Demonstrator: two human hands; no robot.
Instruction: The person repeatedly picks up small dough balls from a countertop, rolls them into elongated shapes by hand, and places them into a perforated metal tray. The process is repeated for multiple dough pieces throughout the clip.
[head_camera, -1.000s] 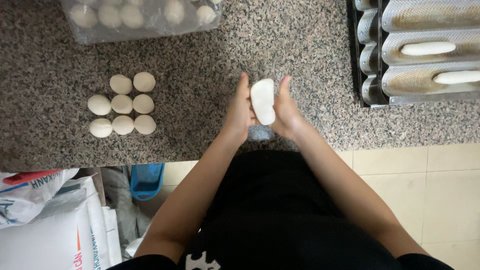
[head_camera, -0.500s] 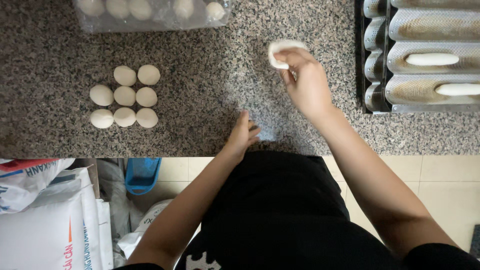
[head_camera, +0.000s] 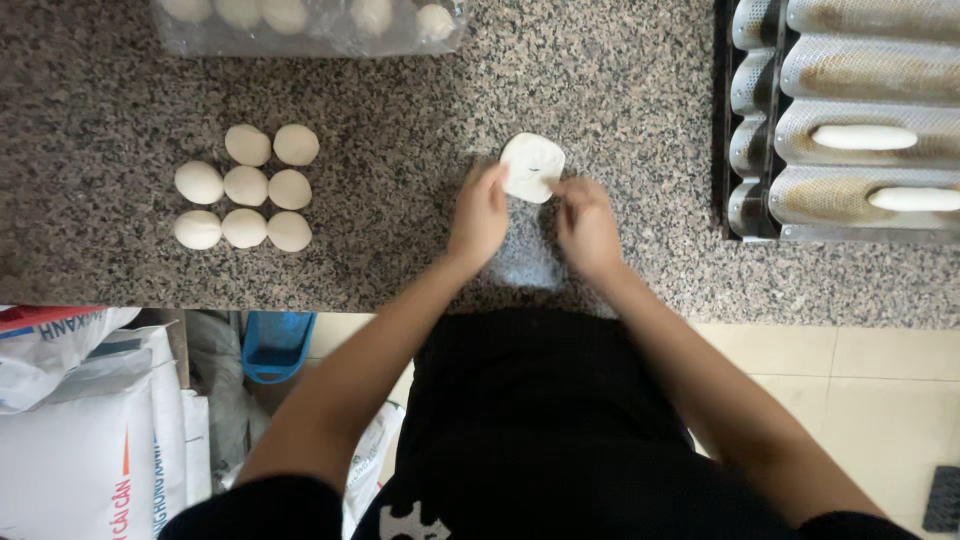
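A flattened white dough piece (head_camera: 531, 166) lies on the speckled granite counter (head_camera: 400, 110). My left hand (head_camera: 480, 213) touches its left edge with the fingertips. My right hand (head_camera: 586, 224) pinches its right edge. Both hands sit side by side just below the dough. Several round dough balls (head_camera: 246, 187) are grouped on the counter to the left, well apart from my hands.
A corrugated metal baking tray (head_camera: 850, 120) at the right holds two long shaped dough pieces (head_camera: 864, 137). A plastic-covered tray of dough balls (head_camera: 310, 20) sits at the top. White sacks (head_camera: 80, 430) and a blue basket (head_camera: 274, 345) stand below the counter edge.
The dough was held up between both hands, then carried by my right hand onto the counter. Now it lies flat, and my left hand has come up to join the right at it.
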